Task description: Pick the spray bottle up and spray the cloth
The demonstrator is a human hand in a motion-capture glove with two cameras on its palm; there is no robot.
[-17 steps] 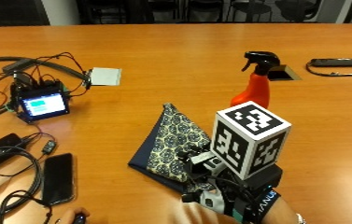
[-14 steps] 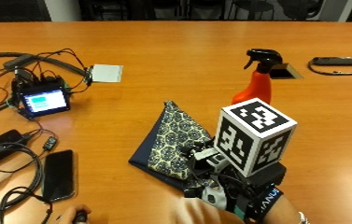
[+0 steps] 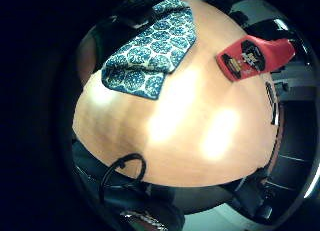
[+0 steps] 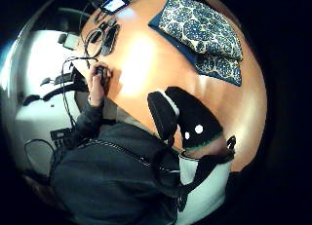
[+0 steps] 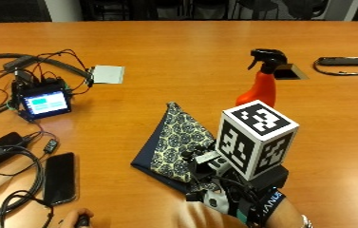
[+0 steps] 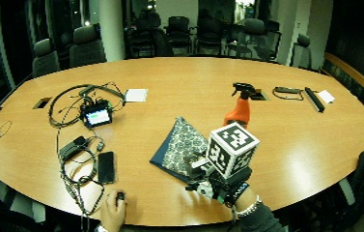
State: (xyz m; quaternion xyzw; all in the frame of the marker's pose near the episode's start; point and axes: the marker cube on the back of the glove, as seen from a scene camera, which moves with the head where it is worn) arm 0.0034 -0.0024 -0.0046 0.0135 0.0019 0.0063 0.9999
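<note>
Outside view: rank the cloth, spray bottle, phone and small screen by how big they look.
1. Cloth, clearly largest.
2. Spray bottle.
3. Phone and small screen look alike; the phone sits nearer the camera, so I won't rank them.

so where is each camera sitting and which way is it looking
Outside view: beside the person, facing across the table; gloved right hand shows above the cloth.
Wide outside view: higher, whole table; both hands show.
Little finger palm view: looks down at cloth and spray bottle.
Thumb palm view: looks back at the person's torso and bare hand.
All four show the cloth.
</note>
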